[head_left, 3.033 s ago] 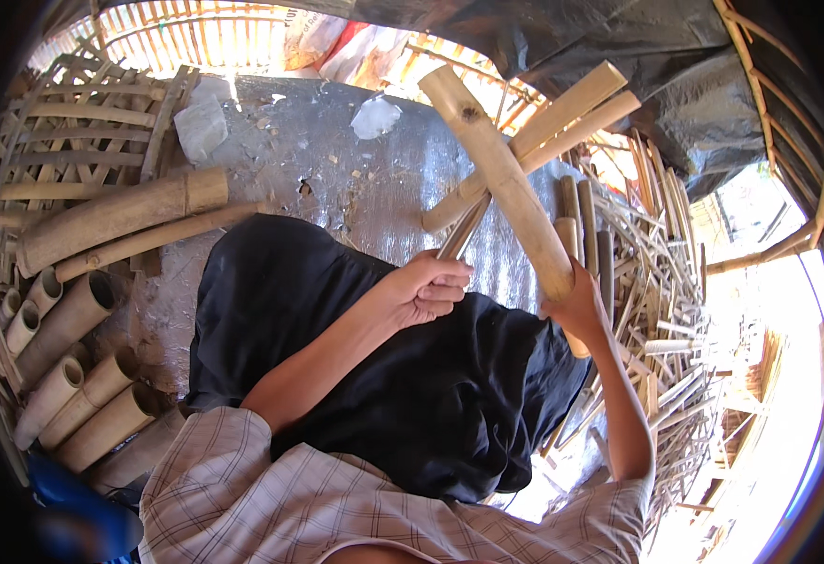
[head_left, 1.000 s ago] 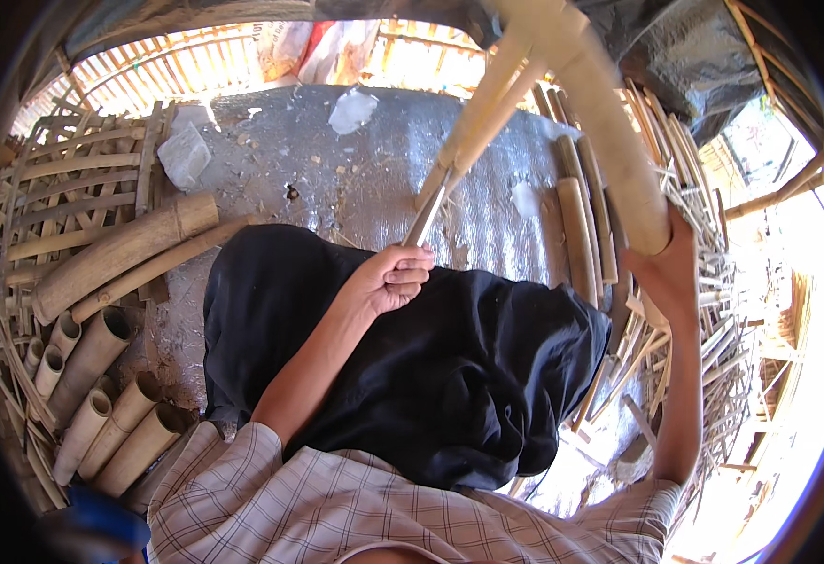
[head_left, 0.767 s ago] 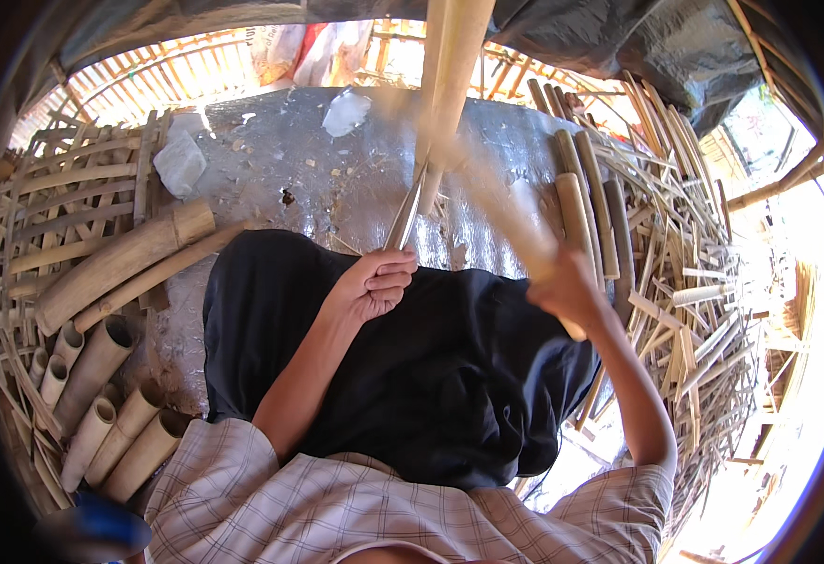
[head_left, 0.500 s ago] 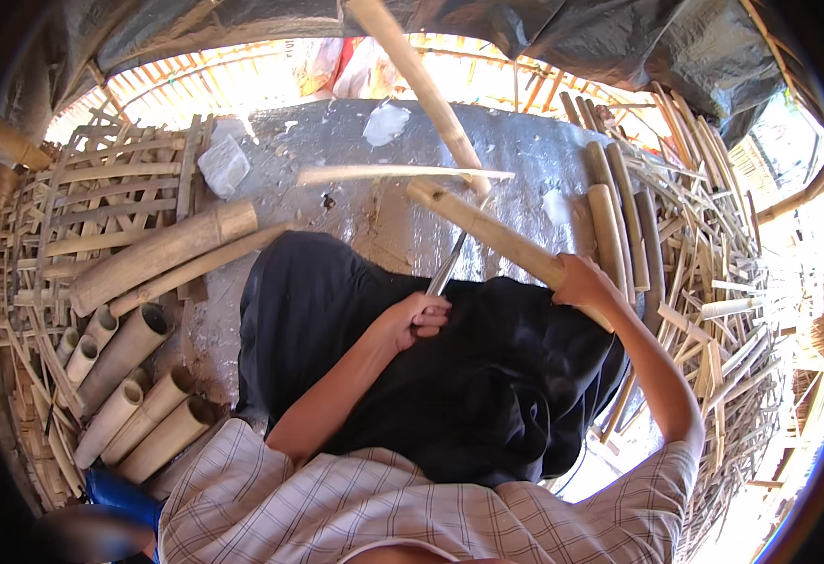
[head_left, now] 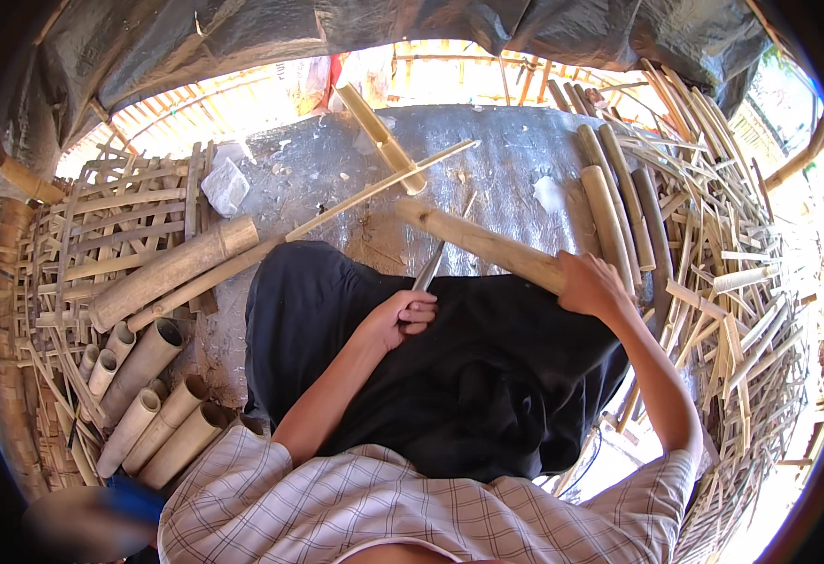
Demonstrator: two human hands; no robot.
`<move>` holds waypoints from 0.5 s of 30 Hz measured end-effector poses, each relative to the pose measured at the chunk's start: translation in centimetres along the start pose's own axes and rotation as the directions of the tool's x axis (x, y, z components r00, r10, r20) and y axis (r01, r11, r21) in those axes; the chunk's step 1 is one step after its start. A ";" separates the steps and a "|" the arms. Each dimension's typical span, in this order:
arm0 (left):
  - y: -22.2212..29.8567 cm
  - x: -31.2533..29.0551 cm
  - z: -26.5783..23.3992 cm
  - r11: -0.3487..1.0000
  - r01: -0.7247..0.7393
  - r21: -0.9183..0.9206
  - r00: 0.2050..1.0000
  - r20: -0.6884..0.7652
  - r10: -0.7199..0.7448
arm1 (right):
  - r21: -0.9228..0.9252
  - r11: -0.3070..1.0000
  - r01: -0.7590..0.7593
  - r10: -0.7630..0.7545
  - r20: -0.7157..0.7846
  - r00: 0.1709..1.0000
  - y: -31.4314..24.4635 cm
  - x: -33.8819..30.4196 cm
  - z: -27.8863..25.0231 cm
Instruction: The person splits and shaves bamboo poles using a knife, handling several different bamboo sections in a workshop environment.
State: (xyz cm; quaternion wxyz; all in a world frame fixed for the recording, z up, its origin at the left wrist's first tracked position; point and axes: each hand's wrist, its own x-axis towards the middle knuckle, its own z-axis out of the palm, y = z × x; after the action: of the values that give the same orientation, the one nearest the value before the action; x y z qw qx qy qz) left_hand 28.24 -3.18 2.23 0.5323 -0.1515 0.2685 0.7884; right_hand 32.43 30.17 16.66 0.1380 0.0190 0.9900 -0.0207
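Observation:
My left hand [head_left: 401,318] is closed around the handle of a knife [head_left: 428,267], above the black cloth [head_left: 450,376] over my lap. Its metal blade points up and away from me. In my right hand [head_left: 593,284] is one end of a thick bamboo stick [head_left: 487,242], which slants left so that its far end is just beyond the blade tip. Past that end is a split bamboo piece [head_left: 374,132], tilted away from me. A thin bamboo strip [head_left: 384,188] crosses its near end diagonally.
A thick bamboo length [head_left: 177,268] lies at left beside a slatted bamboo stack [head_left: 125,221]. Several cut bamboo tubes [head_left: 154,352] are nearer me. At right are bamboo poles [head_left: 605,216] and a heap of split strips [head_left: 741,310]. A pale stone block [head_left: 226,185] sits at far left.
The split bamboo piece has tipped away and dropped lower in view. The thin strip has swung from level to diagonal. Stick and knife have shifted slightly left, both still held; the view has moved a little.

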 end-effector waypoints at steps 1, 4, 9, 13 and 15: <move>-0.1 -0.5 -0.1 0.998 0.006 0.057 1.000 -0.009 -0.006 | -0.037 0.999 0.001 -0.002 -0.017 1.000 0.3 -1.0 -1.1; -0.6 -2.6 0.7 0.966 0.004 0.258 0.997 -0.076 0.017 | -0.090 0.992 -0.093 0.093 -0.004 0.996 1.0 -3.6 -4.9; 1.3 -3.7 2.8 0.895 -0.020 0.445 0.999 -0.018 0.031 | 0.040 0.985 -0.169 0.173 -0.168 0.970 4.7 -5.5 -5.8; 5.4 0.3 3.9 0.869 -0.209 0.448 0.975 0.031 0.218 | 0.212 0.930 -0.301 0.344 -0.214 0.914 5.4 -1.5 -3.1; 8.4 3.4 4.2 0.836 -0.344 0.426 0.937 0.097 0.336 | 0.285 0.923 -0.259 0.334 -0.261 0.906 6.2 2.4 -0.1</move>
State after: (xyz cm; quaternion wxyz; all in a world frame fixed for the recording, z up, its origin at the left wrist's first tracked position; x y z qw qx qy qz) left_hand 19.35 -0.63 6.05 0.4066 0.0291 0.4561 0.7911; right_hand 30.35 36.40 15.83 -0.0180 0.1900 0.9745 -0.1177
